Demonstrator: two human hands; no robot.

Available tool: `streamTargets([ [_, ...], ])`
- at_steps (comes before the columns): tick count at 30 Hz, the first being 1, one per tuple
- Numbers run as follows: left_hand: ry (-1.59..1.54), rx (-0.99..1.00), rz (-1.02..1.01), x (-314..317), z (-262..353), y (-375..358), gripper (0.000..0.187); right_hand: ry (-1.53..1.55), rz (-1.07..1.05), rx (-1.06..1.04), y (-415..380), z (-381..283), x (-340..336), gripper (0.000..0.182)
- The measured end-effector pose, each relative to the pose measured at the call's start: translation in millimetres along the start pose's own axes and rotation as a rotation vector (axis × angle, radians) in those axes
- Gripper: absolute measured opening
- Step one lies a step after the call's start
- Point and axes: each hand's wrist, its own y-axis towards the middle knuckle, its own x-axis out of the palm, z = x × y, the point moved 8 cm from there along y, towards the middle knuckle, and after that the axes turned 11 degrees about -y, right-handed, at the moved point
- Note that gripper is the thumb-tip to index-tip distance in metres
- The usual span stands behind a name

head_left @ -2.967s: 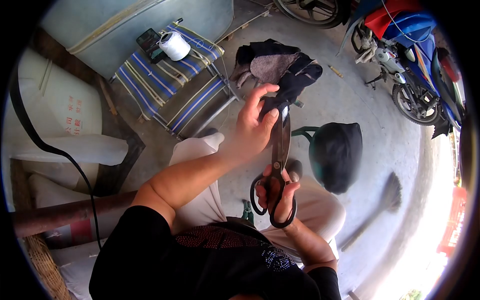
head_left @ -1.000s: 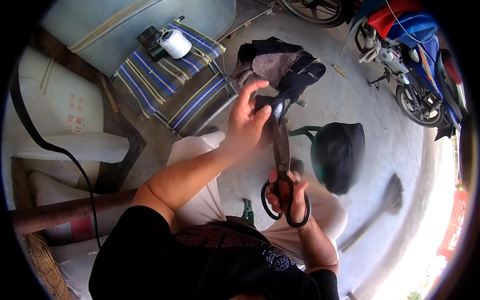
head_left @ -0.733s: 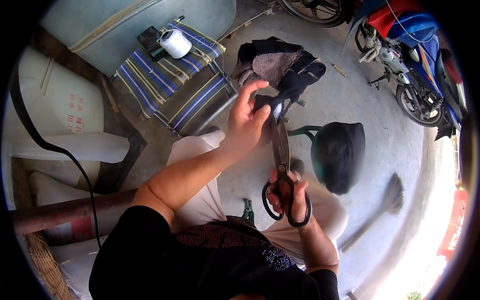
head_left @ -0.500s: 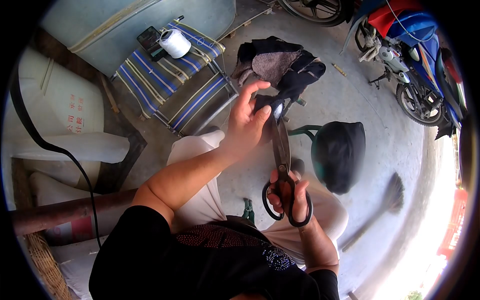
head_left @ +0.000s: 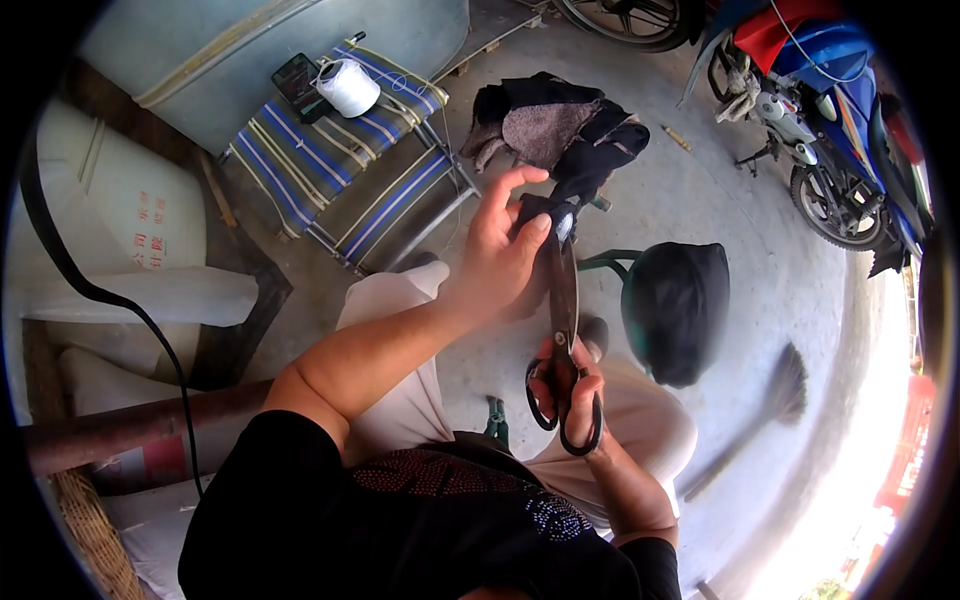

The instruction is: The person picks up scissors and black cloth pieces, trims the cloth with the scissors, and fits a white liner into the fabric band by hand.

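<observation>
My right hand [head_left: 580, 390] grips a pair of large dark scissors [head_left: 564, 300] by its loop handles, blades pointing away from me. The blades lie nearly together, their tips at a dark cloth [head_left: 537, 208]. My left hand [head_left: 500, 245] pinches that cloth between thumb and fingers, with the index finger raised. A small whitish patch shows on the cloth beside the blade tips; I cannot make out what it is. Just beyond lies a heap of dark and grey-brown fabric [head_left: 550, 125], which the held cloth seems to join.
On the left, a striped folding chair [head_left: 290, 165] holds a cone of white thread [head_left: 348, 88] and a dark phone-like object [head_left: 298, 85]. A black-covered stool [head_left: 680, 310] stands to the right, near a broom [head_left: 780, 400]. Motorcycle [head_left: 820, 130] at the upper right.
The scissors' handles have come together and the blades have narrowed at the cloth. My left hand and the cloth have shifted slightly to the right.
</observation>
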Motion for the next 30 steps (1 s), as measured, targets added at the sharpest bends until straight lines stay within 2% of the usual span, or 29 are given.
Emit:
streamTargets([
  [3,0.072,0.072,-0.001,5,5,-1,0.038,0.000,0.022,-0.006,-1,0,0,0.088],
  [5,0.295,-0.054,-0.006,6,-3,-17,0.040,0.228,0.297,-0.117,-1,-16,-30,0.086],
  [7,0.170,0.003,0.011,9,1,-17,0.041,0.410,0.406,-0.178,-2,-40,-65,0.085],
  [8,0.067,-0.125,0.026,7,-2,-14,0.040,0.359,0.334,-0.170,1,-38,-65,0.085],
  [9,0.031,-0.113,0.043,8,3,-8,0.038,0.307,0.257,-0.165,3,-37,-63,0.085],
  [11,0.086,0.030,0.043,1,6,-2,0.040,0.310,0.138,-0.004,1,-22,-32,0.087],
  [13,0.063,0.000,0.038,-3,2,-3,0.039,0.256,-0.115,0.030,-1,-15,-2,0.087],
  [15,0.081,0.069,0.043,-5,6,-3,0.038,0.232,-0.190,0.018,-3,-10,8,0.085],
  [24,0.099,0.112,0.029,-3,6,0,0.037,0.287,-0.187,0.053,-2,-6,7,0.082],
  [30,0.093,0.071,0.009,-2,7,-1,0.034,0.291,-0.207,0.083,-2,-5,8,0.082],
])
